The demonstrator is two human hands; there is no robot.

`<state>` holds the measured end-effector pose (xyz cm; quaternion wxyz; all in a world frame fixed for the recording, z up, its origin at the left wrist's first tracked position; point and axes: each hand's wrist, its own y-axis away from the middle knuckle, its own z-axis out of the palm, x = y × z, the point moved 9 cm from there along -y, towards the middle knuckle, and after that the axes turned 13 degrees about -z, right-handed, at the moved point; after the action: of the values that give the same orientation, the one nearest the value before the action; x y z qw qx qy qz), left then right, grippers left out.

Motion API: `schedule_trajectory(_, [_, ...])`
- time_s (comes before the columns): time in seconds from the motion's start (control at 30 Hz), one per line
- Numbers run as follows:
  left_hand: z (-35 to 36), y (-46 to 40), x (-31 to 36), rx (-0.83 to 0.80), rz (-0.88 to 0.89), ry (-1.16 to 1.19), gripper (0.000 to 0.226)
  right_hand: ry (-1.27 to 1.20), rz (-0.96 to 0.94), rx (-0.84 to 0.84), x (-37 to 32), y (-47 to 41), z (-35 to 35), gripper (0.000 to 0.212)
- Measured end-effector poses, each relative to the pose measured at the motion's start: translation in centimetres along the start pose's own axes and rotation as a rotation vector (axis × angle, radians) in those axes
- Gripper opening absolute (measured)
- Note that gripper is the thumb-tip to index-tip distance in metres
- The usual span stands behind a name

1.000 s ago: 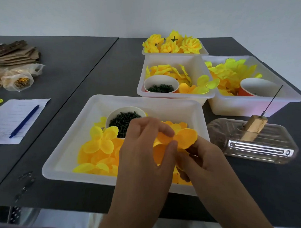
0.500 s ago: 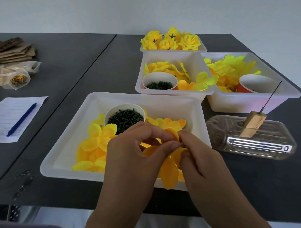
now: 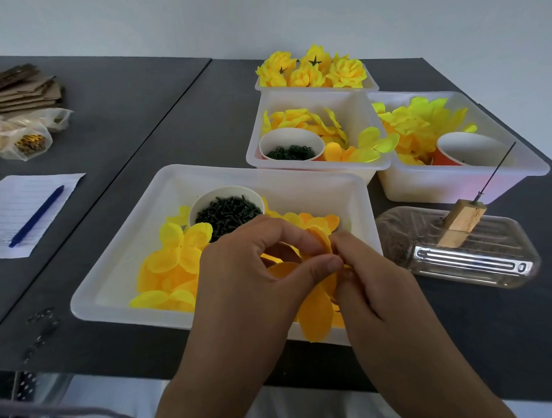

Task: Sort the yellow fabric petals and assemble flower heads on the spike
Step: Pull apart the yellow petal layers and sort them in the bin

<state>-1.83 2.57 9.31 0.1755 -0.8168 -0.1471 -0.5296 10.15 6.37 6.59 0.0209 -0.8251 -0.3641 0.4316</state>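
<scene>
Head view, with places given relative to the near tray (image 3: 115, 284). Left of the tray lay a lined sheet (image 3: 21, 212) with a blue pen (image 3: 38, 216). Above the tray's front edge, the left hand (image 3: 250, 289) pinched a cluster of orange-yellow fabric petals (image 3: 315, 304) between thumb and forefinger; the right hand (image 3: 375, 293) pinched the same cluster from the other side, its fingertips apparently curled behind the fabric. One long petal hung down over the tray's front rim. The spike (image 3: 496, 168), set in a wooden block (image 3: 459, 223), stood right of the tray, leaning up and to the right; the right hand was the nearer to it. Compared with one second earlier, the cluster had been lowered and turned, so that its petals drooped rather than fanned upward.
</scene>
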Motion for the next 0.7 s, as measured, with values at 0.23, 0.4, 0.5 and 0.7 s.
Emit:
schedule_trajectory(0.23, [0.0, -0.2, -0.4, -0.048, -0.032, 0.03, 0.023, -0.017, 0.017, -0.023, 0.1, 0.1, 0.0, 0.022])
schedule_trajectory(0.4, [0.1, -0.3, -0.5, -0.067, -0.052, 0.046, 0.024, -0.052, 0.098, -0.124, 1.2, 0.6, 0.7, 0.026])
schedule_trajectory(0.5, [0.2, -0.4, -0.5, -0.072, -0.056, 0.05, 0.018, -0.088, 0.179, -0.094, 2.1, 0.6, 0.6, 0.029])
schedule_trajectory(0.7, [0.2, 0.1, 0.3, 0.008, 0.04, -0.083, 0.008, -0.013, 0.048, -0.068, 0.0, 0.0, -0.2, 0.017])
